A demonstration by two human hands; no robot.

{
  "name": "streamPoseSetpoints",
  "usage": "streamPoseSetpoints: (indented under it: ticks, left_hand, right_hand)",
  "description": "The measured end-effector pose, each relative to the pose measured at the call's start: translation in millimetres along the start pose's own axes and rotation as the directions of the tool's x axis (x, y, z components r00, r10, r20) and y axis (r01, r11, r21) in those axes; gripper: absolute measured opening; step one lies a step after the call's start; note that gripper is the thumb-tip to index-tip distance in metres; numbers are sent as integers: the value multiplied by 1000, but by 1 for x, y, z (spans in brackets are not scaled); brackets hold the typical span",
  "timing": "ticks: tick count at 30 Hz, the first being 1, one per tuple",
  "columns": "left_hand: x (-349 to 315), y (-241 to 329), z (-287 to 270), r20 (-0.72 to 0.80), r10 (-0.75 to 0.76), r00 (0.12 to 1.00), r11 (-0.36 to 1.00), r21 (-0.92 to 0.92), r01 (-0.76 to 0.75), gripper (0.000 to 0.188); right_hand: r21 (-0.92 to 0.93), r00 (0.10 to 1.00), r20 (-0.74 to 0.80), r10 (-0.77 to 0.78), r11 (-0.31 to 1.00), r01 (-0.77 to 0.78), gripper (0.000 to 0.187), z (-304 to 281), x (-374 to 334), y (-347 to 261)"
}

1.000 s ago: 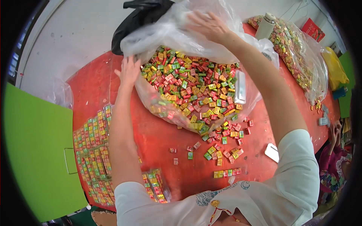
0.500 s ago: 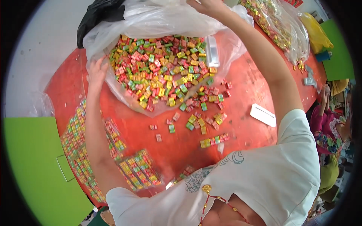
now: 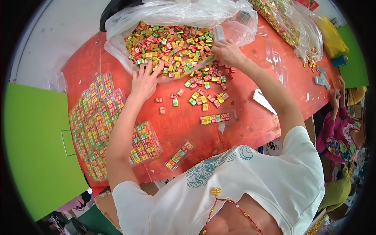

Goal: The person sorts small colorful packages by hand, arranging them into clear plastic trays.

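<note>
1. Left hand (image 3: pixel 144 80): fingers spread wide, palm down, pressed on the near edge of the candy heap (image 3: pixel 172 45) where the clear bag (image 3: pixel 180 13) opens onto the red table (image 3: pixel 250 129). It holds nothing.
2. Right hand (image 3: pixel 226 51): fingers curled narrow at the right lip of the bag, touching the heap's edge. Whether it pinches plastic or candy cannot be told.
3. The heap lies just beyond both hands, inside the bag's mouth, between them and the table's far edge.
4. Loose candies (image 3: pixel 203 94): small squares in red, yellow and green, scattered on the table between the two forearms, just short of the heap.
5. Filled tray (image 3: pixel 214 118): one clear strip of candies lies near the loose ones, toward the person.
6. Second tray (image 3: pixel 179 155): a similar strip near the table's near edge.
7. Stacked packs (image 3: pixel 98 117): many clear packs of sorted candies cover the table's left part, beside the left forearm.
8. Second bag (image 3: pixel 290 19): clear, full of candies, at the far right of the table; a yellow bag (image 3: pixel 331 35) lies beyond it.
9. White card (image 3: pixel 264 101): flat on the table beside the right forearm.
10. Change: half a second ago the right hand was raised over the bag's far side; it has since come down to the right lip. The left hand has shifted from the bag's left side to its front edge.
</note>
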State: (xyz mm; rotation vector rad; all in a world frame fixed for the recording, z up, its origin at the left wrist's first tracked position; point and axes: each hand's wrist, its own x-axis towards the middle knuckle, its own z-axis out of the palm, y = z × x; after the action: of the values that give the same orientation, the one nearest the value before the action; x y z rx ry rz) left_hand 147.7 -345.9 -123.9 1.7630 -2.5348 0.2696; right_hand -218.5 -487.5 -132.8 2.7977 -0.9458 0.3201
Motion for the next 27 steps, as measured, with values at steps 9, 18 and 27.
streamPoseSetpoints:
  ticks: [9,18,27]
  left_hand:
    - [69,-30,6,12,-194,981,972,141,190,45]
    - [-7,26,-2,51,-372,927,868,-335,366,77]
    - [-71,108,20,361,-601,713,285,-737,613,99]
  right_hand:
    - [-63,964,-184,192,976,-207,19,-40,82,36]
    - [-34,985,47,167,986,-165,35,-11,-35,12]
    - [283,970,-128,205,945,-162,59,-61,-130,-116]
